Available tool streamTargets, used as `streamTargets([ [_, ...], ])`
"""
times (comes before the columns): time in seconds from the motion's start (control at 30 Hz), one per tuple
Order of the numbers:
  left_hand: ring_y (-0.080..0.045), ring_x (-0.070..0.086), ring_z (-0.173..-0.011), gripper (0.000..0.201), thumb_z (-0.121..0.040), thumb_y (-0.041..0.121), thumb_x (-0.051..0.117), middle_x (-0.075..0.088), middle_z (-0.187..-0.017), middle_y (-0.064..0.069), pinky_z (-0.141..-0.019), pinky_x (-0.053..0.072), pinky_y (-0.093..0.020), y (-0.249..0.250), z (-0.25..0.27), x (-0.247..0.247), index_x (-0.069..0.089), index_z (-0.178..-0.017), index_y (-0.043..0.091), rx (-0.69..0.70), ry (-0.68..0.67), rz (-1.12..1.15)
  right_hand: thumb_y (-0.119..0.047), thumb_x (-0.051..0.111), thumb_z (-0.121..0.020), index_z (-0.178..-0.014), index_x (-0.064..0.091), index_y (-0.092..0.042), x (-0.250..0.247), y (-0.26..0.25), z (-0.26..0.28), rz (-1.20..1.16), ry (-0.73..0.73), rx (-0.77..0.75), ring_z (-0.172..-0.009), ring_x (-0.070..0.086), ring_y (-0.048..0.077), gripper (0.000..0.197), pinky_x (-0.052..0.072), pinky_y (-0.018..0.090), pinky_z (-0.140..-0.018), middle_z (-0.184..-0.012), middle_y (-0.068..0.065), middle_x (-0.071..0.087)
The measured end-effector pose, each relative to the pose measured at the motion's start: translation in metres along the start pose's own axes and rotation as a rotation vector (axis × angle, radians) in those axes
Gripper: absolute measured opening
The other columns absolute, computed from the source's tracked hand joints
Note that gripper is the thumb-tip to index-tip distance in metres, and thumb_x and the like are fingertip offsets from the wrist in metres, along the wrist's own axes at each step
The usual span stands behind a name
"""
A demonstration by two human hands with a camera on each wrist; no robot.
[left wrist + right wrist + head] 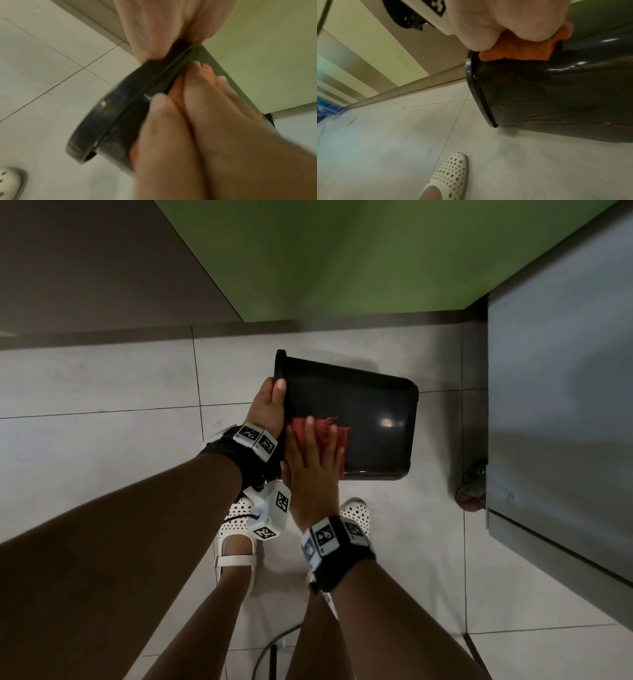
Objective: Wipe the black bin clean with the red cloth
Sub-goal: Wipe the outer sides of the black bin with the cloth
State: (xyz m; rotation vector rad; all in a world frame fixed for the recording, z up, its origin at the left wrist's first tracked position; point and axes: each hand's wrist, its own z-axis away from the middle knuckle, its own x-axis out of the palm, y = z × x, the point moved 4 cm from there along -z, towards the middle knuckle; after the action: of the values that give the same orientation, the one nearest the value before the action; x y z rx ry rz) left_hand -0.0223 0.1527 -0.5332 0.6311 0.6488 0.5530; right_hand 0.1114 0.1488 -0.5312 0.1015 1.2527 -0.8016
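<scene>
The black bin (pixel 370 419) is tipped on its side just above the tiled floor, rim to the left and base to the right. My left hand (pixel 270 405) grips the rim, thumb on the outer wall and fingers hidden inside. My right hand (pixel 315 460) lies flat with straight fingers, pressing the red cloth (pixel 337 436) on the bin's upper side near the rim. In the left wrist view the rim (pixel 102 115) runs across, with the right hand's fingers (pixel 197 108) on the cloth (pixel 207 71). In the right wrist view the cloth (pixel 518 50) bunches under my palm on the bin (pixel 556 94).
A grey cabinet (pixel 561 405) on a caster wheel (pixel 474 487) stands close to the bin's base on the right. A green wall (pixel 342 251) rises behind. My feet in white perforated shoes (pixel 239 529) are below the bin, and a dark cable (pixel 270 648) lies on the floor.
</scene>
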Motion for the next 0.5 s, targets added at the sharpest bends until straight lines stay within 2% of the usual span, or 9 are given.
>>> streamTargets([
  [0.07, -0.027, 0.053, -0.099, 0.030, -0.099, 0.031, 0.028, 0.054, -0.101, -0.011, -0.098, 0.042, -0.043, 0.000, -0.001, -0.001, 0.049, -0.104, 0.011, 0.003, -0.016, 0.004, -0.040, 0.026, -0.094, -0.146, 0.018, -0.026, 0.000, 0.015, 0.004, 0.025, -0.016, -0.032, -0.139, 0.009, 0.044, 0.055, 0.009, 0.060, -0.107, -0.154, 0.010, 0.014],
  [0.1, -0.028, 0.053, -0.100, 0.028, -0.099, 0.031, 0.028, 0.054, -0.101, -0.011, -0.099, 0.042, -0.045, 0.000, 0.000, -0.002, 0.048, -0.103, 0.013, 0.003, -0.022, 0.001, -0.039, 0.025, -0.094, -0.147, 0.017, -0.027, -0.001, 0.027, 0.005, 0.033, -0.009, -0.002, -0.139, 0.008, 0.044, 0.054, 0.007, 0.060, -0.106, -0.154, 0.010, 0.012],
  [0.23, -0.032, 0.053, -0.107, 0.037, -0.099, 0.035, 0.026, 0.055, -0.105, -0.010, -0.100, 0.041, -0.047, 0.000, 0.002, -0.003, 0.048, -0.112, 0.008, -0.025, -0.057, -0.025, -0.043, 0.017, -0.096, -0.146, 0.020, -0.022, -0.010, 0.084, 0.017, -0.027, 0.026, 0.280, -0.139, 0.007, 0.046, 0.055, 0.009, 0.061, -0.109, -0.154, 0.017, 0.017],
  [0.33, -0.031, 0.053, -0.110, 0.041, -0.098, 0.037, 0.025, 0.056, -0.112, -0.011, -0.102, 0.039, -0.046, -0.001, 0.003, -0.003, 0.046, -0.118, 0.009, -0.023, -0.078, -0.032, -0.040, 0.015, -0.097, -0.149, 0.010, -0.022, -0.015, 0.114, 0.024, -0.161, 0.033, 0.463, -0.141, -0.009, 0.035, 0.055, 0.003, 0.051, -0.112, -0.156, 0.015, 0.002],
  [0.43, -0.028, 0.051, -0.110, 0.041, -0.099, 0.037, 0.024, 0.055, -0.114, -0.012, -0.102, 0.039, -0.041, 0.003, 0.004, -0.004, 0.044, -0.121, 0.009, -0.018, -0.094, -0.041, -0.036, 0.017, -0.097, -0.149, 0.005, -0.017, -0.020, 0.122, 0.020, -0.314, 0.105, 0.553, -0.144, -0.002, 0.030, 0.056, -0.004, 0.038, -0.114, -0.157, 0.012, 0.002],
  [0.5, -0.024, 0.052, -0.101, 0.041, -0.099, 0.038, 0.024, 0.053, -0.104, -0.008, -0.092, 0.043, -0.035, 0.004, 0.008, -0.005, 0.041, -0.123, 0.010, -0.012, -0.118, -0.058, -0.036, 0.019, -0.097, -0.148, 0.005, -0.016, -0.021, 0.121, 0.019, -0.349, 0.142, 0.578, -0.145, 0.002, 0.029, 0.057, -0.001, 0.036, -0.114, -0.157, 0.010, 0.004],
])
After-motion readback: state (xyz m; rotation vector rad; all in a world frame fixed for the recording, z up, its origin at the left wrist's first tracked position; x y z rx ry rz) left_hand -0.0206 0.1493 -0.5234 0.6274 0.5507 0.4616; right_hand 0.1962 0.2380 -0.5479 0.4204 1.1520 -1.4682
